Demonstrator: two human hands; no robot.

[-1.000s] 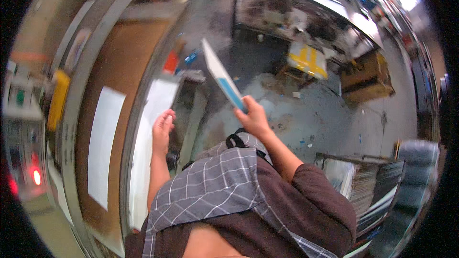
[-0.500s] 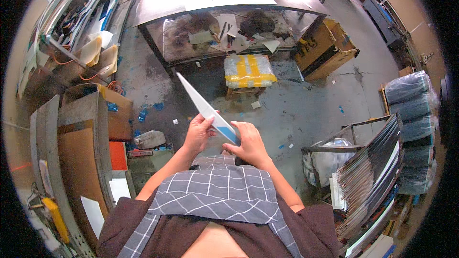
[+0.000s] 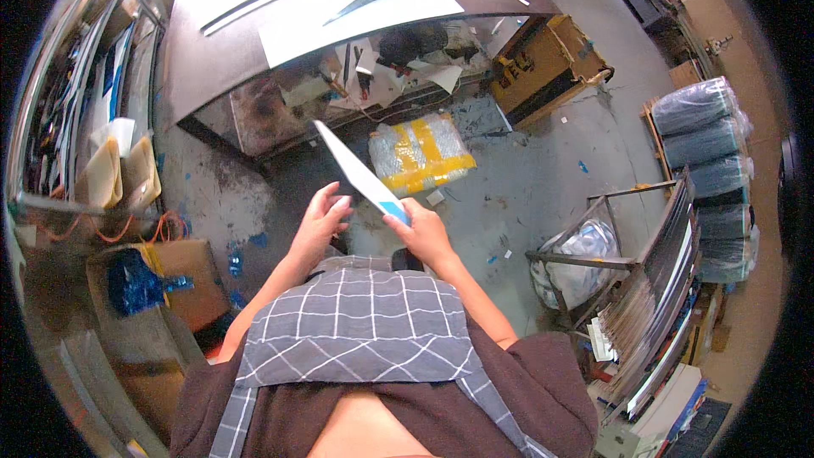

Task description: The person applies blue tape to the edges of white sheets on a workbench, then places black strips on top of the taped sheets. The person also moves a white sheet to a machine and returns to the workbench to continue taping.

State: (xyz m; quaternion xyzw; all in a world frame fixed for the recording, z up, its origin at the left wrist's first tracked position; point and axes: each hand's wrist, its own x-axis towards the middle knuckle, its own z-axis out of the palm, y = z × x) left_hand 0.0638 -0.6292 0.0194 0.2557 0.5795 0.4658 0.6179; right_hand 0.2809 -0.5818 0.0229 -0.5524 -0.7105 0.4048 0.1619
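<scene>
My right hand (image 3: pixel 426 237) is closed on the lower end of a thin white panel (image 3: pixel 351 164), with the thumb on one side. The panel looks long and narrow from here, tapering to a point at its far left end, and has a blue patch close to my right fingers. To the left of it, my left hand (image 3: pixel 317 227) is apart from the panel, its fingers spread and slightly curled around nothing. Both hands are in front of my checked apron (image 3: pixel 356 314).
A table (image 3: pixel 212 59) ahead bears a white sheet (image 3: pixel 356 24) and several dark strips. Under its front edge stands a stool (image 3: pixel 424 153) wrapped in bubble wrap and yellow tape. Cardboard boxes (image 3: pixel 555 68), a metal rack (image 3: pixel 585 263) of sheets and wrapped rolls (image 3: pixel 704 161) stand around.
My left hand has let go of the white panel and moved slightly left. The right hand keeps hold of it. The view has turned, with the table and stool shifting left.
</scene>
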